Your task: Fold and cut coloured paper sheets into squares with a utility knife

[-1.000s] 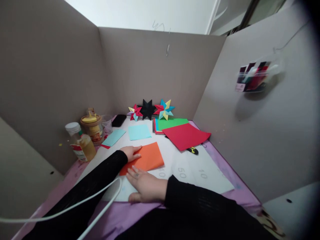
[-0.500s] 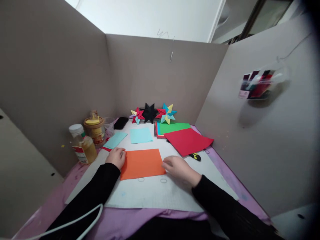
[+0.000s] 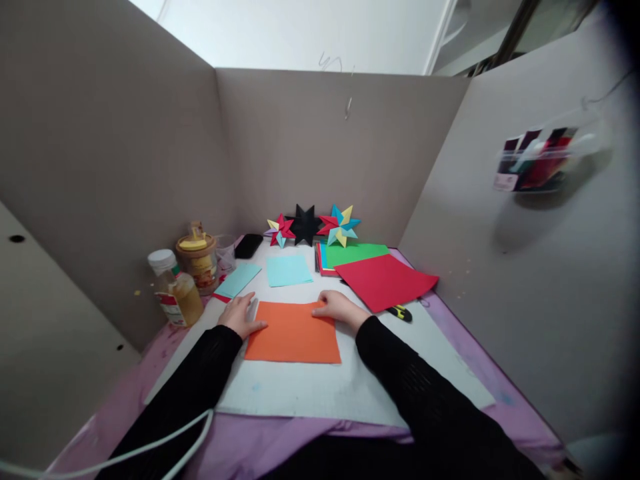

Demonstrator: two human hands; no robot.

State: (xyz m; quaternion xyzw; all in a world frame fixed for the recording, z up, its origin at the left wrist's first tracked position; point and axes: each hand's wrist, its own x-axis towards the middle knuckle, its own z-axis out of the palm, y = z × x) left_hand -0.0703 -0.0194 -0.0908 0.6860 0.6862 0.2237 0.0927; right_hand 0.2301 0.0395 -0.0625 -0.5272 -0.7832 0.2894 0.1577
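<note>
A rectangular sheet of orange paper (image 3: 293,337) lies in front of me on a white board (image 3: 280,397). My left hand (image 3: 239,316) rests at its left edge, fingers apart, with the thumb laid over the paper. At the upper right corner, my right hand (image 3: 341,309) pinches the sheet, thumb on top and the other fingers curled at the far edge. Beyond the sheet lie pale blue paper squares (image 3: 289,271) and, to their left, another pale blue piece (image 3: 240,280) over something red.
Red paper (image 3: 385,281) and green paper (image 3: 357,253) lie at the right, partly over a black-and-yellow cutter (image 3: 401,313). Folded paper stars (image 3: 304,225) lean on the back panel. At the left stand a glue bottle (image 3: 175,293), a lidded jar (image 3: 198,263) and a phone (image 3: 249,246).
My right hand has moved from the sheet's right side up to its upper right corner. The left hand's fingers have spread, its thumb now on the paper. The orange sheet has turned slightly.
</note>
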